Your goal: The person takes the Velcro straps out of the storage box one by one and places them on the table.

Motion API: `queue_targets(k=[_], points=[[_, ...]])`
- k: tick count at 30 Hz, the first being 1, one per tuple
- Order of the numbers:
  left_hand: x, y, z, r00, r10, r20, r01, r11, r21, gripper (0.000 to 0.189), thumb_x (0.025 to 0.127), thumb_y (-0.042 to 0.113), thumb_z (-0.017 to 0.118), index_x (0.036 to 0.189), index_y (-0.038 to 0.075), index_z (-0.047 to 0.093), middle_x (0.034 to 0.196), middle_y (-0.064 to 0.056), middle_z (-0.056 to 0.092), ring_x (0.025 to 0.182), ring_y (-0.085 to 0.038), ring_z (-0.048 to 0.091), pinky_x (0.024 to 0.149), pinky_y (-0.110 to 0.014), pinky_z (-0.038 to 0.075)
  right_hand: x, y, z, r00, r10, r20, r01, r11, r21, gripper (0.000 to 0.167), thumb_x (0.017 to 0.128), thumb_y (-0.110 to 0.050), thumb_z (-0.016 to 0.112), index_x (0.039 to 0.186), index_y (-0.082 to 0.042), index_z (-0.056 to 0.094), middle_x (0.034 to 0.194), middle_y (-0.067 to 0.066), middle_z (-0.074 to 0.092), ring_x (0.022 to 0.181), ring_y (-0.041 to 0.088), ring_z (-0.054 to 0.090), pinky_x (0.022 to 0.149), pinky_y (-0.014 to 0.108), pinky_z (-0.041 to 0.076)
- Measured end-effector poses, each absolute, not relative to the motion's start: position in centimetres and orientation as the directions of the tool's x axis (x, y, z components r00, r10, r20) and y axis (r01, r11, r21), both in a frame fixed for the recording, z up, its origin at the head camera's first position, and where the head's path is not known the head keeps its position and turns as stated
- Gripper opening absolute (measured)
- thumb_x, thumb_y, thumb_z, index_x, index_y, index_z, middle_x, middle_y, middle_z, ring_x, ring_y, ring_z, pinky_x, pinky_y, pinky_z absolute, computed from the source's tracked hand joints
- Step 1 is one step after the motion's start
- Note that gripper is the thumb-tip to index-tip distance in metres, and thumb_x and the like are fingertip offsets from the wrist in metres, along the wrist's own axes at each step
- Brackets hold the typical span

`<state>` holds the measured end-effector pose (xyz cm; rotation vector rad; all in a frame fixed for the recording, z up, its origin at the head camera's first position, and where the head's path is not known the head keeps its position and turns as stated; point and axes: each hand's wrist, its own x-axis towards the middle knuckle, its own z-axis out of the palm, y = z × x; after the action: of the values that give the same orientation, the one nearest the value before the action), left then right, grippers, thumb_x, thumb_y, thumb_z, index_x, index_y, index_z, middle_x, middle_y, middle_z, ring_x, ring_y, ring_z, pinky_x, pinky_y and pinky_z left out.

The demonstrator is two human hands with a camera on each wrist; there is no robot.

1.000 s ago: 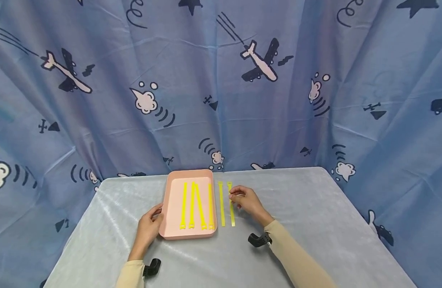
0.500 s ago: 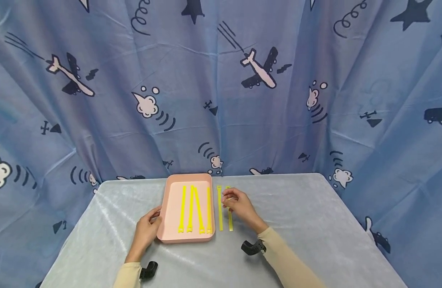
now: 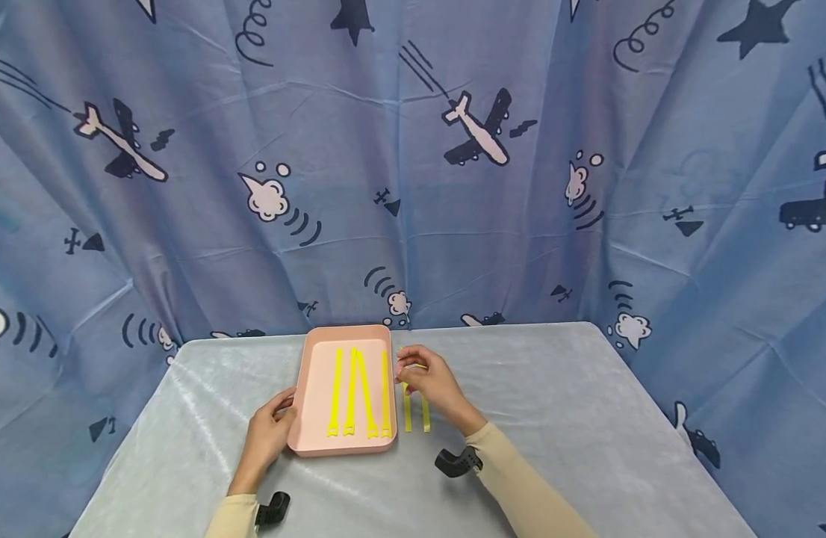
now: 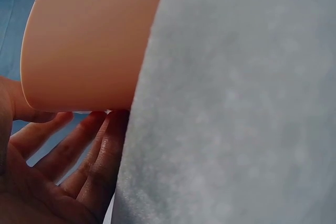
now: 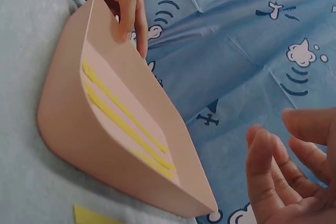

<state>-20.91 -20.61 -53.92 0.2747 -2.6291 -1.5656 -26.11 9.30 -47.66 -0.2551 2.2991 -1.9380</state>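
Observation:
At the left of a pink tray (image 3: 305, 447), my left hand (image 3: 265, 433) grips its side wall. The left wrist view shows the thumb at the rim and fingers (image 4: 94, 166) against the outer wall. Several yellow cable ties (image 3: 351, 392), flat strap style with wide notched heads, lie lengthwise in the tray. Two more lie beside it on the table: a nearer yellow cable tie (image 3: 408, 415) and an outer yellow cable tie (image 3: 426, 418). My right hand (image 3: 429, 381) hovers over these two, hiding their upper parts. Its thumb and fingertips are apart, with nothing between them.
A pale grey cloth covers the table (image 3: 534, 396). Behind its back edge hangs a blue curtain (image 3: 346, 149) printed with planes and clouds. A black wrist strap mount (image 3: 456, 462) sits on the right wrist, a similar wrist mount (image 3: 274, 509) on the left.
My right hand has moved left, from the outer cable tie to above the nearer one by the tray. The left hand stays at the tray. The head view has shifted slightly.

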Motion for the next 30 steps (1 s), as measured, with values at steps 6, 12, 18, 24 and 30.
queue_targets(k=[6, 12, 18, 24, 30], points=[[-20.8, -20.8, -53.8, -0.979, -0.203, -0.026, -0.125, 0.492, 0.862, 0.043, 0.1, 0.017, 0.051, 0.143, 0.012, 0.052, 0.133, -0.019, 0.061, 0.119, -0.034, 0.062, 0.089, -0.035, 0.054, -25.9, 8.1, -47.2, -0.968, -0.251, 0.032, -0.078, 0.175, -0.982, 0.034, 0.093, -0.008, 0.064, 0.125, -0.001, 0.055, 0.107, 0.017, 0.064, 0.083, 0.016, 0.07, 0.069, 0.04, 0.058], [-21.0, -20.9, -53.9, -0.979, -0.203, -0.032, -0.132, 0.502, 0.855, 0.044, 0.1, 0.017, 0.049, 0.144, 0.011, 0.051, 0.134, -0.019, 0.06, 0.119, -0.033, 0.062, 0.086, -0.03, 0.053, -26.0, 7.4, -47.0, -0.958, -0.282, 0.047, -0.102, 0.186, -0.977, 0.031, 0.093, -0.008, 0.064, 0.124, -0.008, 0.056, 0.107, 0.013, 0.063, 0.085, 0.014, 0.069, 0.072, 0.047, 0.059], [-21.2, -20.6, -53.9, -0.981, -0.193, -0.025, -0.12, 0.501, 0.857, 0.044, 0.1, 0.018, 0.05, 0.143, 0.011, 0.052, 0.133, -0.019, 0.061, 0.119, -0.033, 0.062, 0.084, -0.027, 0.053, -25.9, 6.6, -46.4, -0.957, -0.283, 0.062, -0.131, 0.231, -0.964, 0.032, 0.093, -0.008, 0.063, 0.125, -0.008, 0.056, 0.108, 0.011, 0.063, 0.089, 0.022, 0.068, 0.07, 0.035, 0.058], [-21.0, -20.8, -53.8, -0.98, -0.197, -0.021, -0.119, 0.497, 0.86, 0.043, 0.1, 0.017, 0.052, 0.143, 0.012, 0.053, 0.133, -0.018, 0.061, 0.119, -0.033, 0.062, 0.084, -0.026, 0.052, -25.9, 4.9, -46.0, -0.943, -0.324, 0.074, -0.168, 0.273, -0.947, 0.035, 0.092, -0.011, 0.068, 0.124, -0.009, 0.056, 0.108, 0.008, 0.062, 0.087, 0.014, 0.066, 0.069, 0.034, 0.059], [-20.9, -20.8, -54.1, -0.982, -0.189, -0.007, -0.102, 0.496, 0.862, 0.042, 0.1, 0.016, 0.053, 0.142, 0.011, 0.053, 0.132, -0.019, 0.062, 0.116, -0.032, 0.063, 0.079, -0.022, 0.05, -25.9, 3.7, -45.7, -0.931, -0.356, 0.085, -0.204, 0.309, -0.929, 0.032, 0.091, -0.014, 0.07, 0.121, -0.011, 0.059, 0.107, 0.006, 0.063, 0.088, 0.014, 0.065, 0.07, 0.038, 0.059]])
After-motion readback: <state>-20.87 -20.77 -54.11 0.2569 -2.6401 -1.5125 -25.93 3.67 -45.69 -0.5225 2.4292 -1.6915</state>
